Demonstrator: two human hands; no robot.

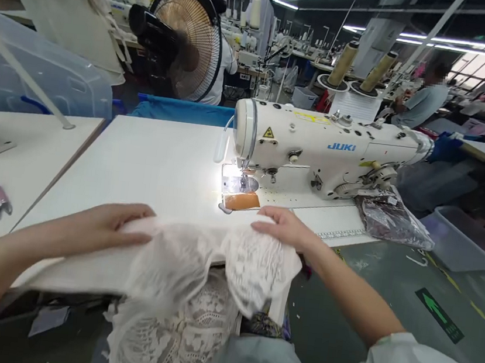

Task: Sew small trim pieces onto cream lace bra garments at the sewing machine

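Observation:
A white lace garment (258,266) with two cup-shaped parts is stretched between my hands at the front edge of the white table. My left hand (115,228) pinches its left end, thumb below and fingers above. At its right end, my right hand (283,228) grips the upper edge, close in front of the sewing machine (309,142). The machine's lamp lights the needle area and an orange-brown plate (241,201). More white lace pieces (208,318) hang or lie below, near my lap. The left part of the held garment is blurred.
A black fan (188,45) stands behind the table. A plastic-wrapped bundle (393,214) lies at the machine's right end, with a clear bin (469,239) beyond. Another table (52,146) adjoins at left. Other people sit or stand farther back.

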